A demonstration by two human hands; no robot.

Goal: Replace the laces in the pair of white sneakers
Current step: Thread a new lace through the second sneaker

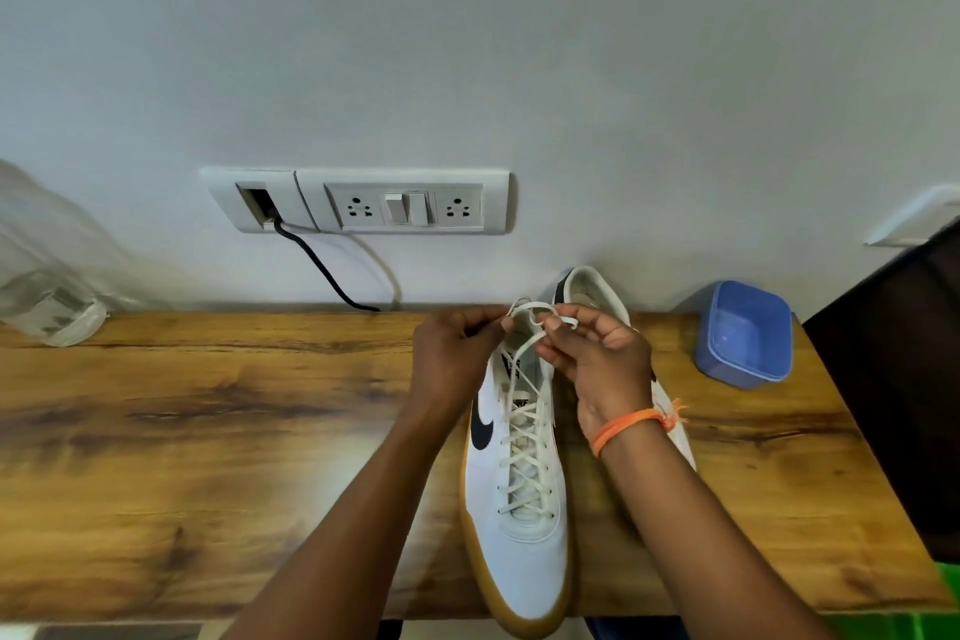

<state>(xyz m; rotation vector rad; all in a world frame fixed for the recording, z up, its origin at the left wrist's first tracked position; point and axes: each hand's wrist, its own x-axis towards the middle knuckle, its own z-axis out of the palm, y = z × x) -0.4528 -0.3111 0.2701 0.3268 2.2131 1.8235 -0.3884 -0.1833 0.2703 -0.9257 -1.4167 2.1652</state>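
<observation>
A white sneaker [522, 556] with a black swoosh and a gum sole lies on the wooden table [208, 431], toe toward me and over the front edge. A white lace [524, 442] crisscrosses up its eyelets. My left hand [452, 353] and my right hand [597, 359] are above the sneaker's collar, each pinching a loop of the lace ends [535, 314]. The second sneaker [587, 288] lies behind my right hand, mostly hidden; only its heel and a strip of its side show.
A blue plastic container [745, 333] stands at the table's back right. A socket and switch panel [358, 200] is on the wall, with a black cable [322, 268] running down behind the table. A clear plastic bag [47, 276] sits far left. A dark object [904, 379] rises at right.
</observation>
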